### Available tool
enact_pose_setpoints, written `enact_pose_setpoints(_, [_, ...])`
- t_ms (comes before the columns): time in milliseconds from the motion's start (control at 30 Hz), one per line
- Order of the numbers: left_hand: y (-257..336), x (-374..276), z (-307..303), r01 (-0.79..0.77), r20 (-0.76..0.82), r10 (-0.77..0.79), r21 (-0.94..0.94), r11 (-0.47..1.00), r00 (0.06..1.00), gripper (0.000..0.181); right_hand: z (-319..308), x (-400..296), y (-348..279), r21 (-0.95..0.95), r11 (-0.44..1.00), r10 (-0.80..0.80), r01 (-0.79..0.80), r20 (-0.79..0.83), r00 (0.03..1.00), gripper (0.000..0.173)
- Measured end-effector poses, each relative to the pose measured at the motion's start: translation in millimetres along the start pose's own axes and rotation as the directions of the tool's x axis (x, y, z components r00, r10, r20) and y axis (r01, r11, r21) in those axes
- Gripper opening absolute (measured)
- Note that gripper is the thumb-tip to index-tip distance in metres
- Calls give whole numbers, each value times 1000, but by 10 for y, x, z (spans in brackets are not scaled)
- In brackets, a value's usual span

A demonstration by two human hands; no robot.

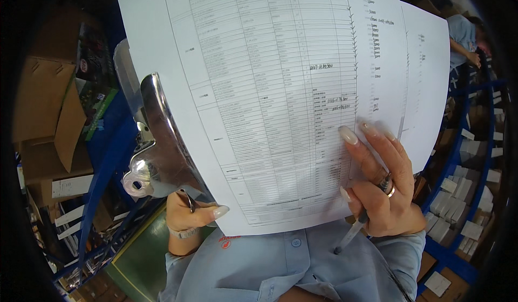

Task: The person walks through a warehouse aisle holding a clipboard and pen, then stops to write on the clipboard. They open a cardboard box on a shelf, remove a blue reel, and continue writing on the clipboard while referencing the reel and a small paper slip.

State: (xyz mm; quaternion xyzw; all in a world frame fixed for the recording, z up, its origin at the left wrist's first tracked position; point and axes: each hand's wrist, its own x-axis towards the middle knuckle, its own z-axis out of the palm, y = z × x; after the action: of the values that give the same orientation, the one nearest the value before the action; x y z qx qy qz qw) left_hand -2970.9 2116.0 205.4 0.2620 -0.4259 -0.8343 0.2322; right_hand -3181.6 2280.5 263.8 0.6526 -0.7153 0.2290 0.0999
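Note:
A clipboard with a shiny metal clip (162,140) carries printed sheets (279,120) with a table, tick marks and handwriting. Its lower left corner is gripped by my left hand (192,217), thumb on top of the paper and the other fingers hidden beneath. On the right, my right hand (380,180) rests its fingertips on the sheet near the column of ticks. A pen (350,233) is held in that same hand, pointing down towards my shirt. More paper (425,79) spreads out behind the top sheet at the right.
Blue shelving with small white boxes (449,201) runs along the right. At the left, an open cardboard box (44,99) and a dark printed carton (93,79) stand on blue shelving. Green floor (141,249) with a yellow line shows lower left. Another person (461,39) is at upper right.

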Motion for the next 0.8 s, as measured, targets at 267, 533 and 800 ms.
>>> enact_pose_setpoints(267, [44,-18,12,-22,58,19,63,998,998,21,82,1,-64,62,994,-89,89,-2,996,16])
enact_pose_setpoints(533, [110,-73,71,20,67,-27,101,995,997,20,104,28,-195,44,992,-122,122,-3,993,18])
enact_pose_setpoints(800, [55,-60,1,-135,214,91,200,970,973,34,151,28,-255,7,991,-133,133,-42,990,20])
